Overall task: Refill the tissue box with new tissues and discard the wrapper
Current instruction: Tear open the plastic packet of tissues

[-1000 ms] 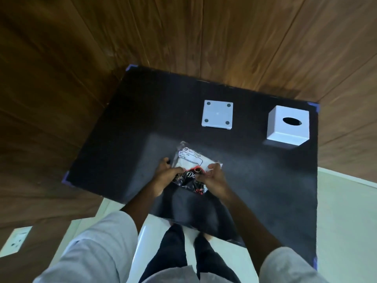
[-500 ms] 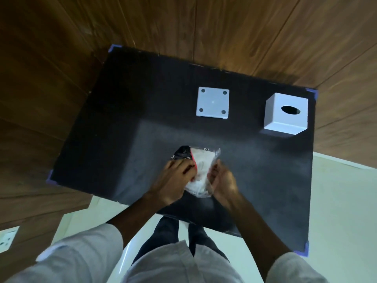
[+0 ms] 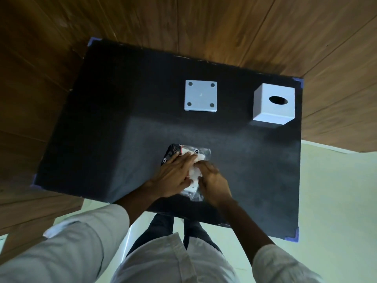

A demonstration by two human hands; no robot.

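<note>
A tissue pack (image 3: pixel 193 172) in clear and black-red plastic wrapper lies on the black table (image 3: pixel 102 139) near its front edge. My left hand (image 3: pixel 173 176) lies over the pack's left side, fingers on top of it. My right hand (image 3: pixel 214 182) grips the pack's right side and the loose clear wrapper end. White tissues show between the two hands. The white cube tissue box cover (image 3: pixel 274 104), with an oval slot on top, stands at the back right. Its flat white square base plate (image 3: pixel 200 96) with corner dots lies at the back middle.
Wooden wall panels surround the table at the back and left. Pale floor shows to the right and below the table's front edge. My legs stand close to the front edge.
The pack has been turned from its printed face to its clear side, lying lengthwise toward me. Both hands have shifted over it, the left hand now on top. The camera view has moved slightly.
</note>
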